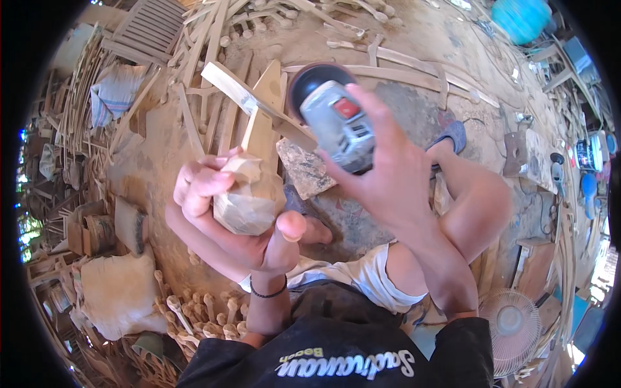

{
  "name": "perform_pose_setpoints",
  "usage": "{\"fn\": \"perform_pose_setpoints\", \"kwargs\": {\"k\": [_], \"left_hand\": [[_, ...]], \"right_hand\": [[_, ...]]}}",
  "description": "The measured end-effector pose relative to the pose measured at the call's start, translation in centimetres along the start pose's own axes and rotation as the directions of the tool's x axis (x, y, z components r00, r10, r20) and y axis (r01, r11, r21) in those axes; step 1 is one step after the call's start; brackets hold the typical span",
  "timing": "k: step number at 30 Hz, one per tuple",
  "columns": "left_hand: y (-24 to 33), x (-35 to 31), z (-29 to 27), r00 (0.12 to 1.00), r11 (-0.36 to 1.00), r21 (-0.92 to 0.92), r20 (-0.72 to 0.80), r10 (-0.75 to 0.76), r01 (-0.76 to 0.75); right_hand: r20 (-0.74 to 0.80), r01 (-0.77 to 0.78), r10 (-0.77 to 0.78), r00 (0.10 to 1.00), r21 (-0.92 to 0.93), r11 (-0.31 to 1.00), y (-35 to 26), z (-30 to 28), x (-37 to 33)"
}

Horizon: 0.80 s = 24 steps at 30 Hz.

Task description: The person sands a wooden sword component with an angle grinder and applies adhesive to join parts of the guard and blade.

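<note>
Dusty floor (147,165), perhaps concrete, below carving (249,200)

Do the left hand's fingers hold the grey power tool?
No, the right hand's fingers grip the grey power tool, while the left hand's fingers hold a carved wooden piece.

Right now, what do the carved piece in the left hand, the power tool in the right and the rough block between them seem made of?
Carved piece: unvarnished wood, judging by its pale, matte, faceted cuts.
Power tool: grey housing, metal or hard plastic; blur leaves it open. The red switch looks like plastic.
Block: probably stone or concrete, given its mottled, pitted surface.
</note>
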<state>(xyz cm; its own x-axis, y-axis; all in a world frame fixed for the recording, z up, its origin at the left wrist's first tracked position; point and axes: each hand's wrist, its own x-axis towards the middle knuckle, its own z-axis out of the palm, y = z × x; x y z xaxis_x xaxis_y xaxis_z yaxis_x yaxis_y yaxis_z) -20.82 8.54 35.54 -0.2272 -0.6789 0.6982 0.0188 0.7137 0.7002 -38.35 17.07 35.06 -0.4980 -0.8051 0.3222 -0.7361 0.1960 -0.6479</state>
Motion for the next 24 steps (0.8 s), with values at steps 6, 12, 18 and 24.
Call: {"fn": "perform_pose_setpoints", "kwargs": {"k": [6, 12, 18, 24], "left_hand": [[1.5, -6.1, -1.3, 0.858, 0.834, -0.344, -0.128, -0.498, 0.432], [-1.1, -17.6, -2.2, 0.290, 0.233, -0.278, 0.188, -0.938, 0.932], [-5.0, -23.4, -2.3, 0.243, 0.698, 0.501, 0.695, -0.676, 0.512], [-17.1, -16.2, -1.6, 0.427, 0.617, 0.355, 0.483, -0.764, 0.702]], "right_hand": [[-0.200, 0.021, 0.014, 0.980, 0.174, 0.985, 1.8, -1.3, 0.5], [-0.249, -0.027, 0.095, 0.964, 0.261, 0.965, 2.9, -2.1, 0.2], [-0.252, -0.099, 0.130, 0.959, 0.135, 0.986, 4.7, -2.6, -1.2], [-0.287, -0.261, 0.291, 0.913, 0.141, 0.955, 6.9, -2.4, -4.3]]}}
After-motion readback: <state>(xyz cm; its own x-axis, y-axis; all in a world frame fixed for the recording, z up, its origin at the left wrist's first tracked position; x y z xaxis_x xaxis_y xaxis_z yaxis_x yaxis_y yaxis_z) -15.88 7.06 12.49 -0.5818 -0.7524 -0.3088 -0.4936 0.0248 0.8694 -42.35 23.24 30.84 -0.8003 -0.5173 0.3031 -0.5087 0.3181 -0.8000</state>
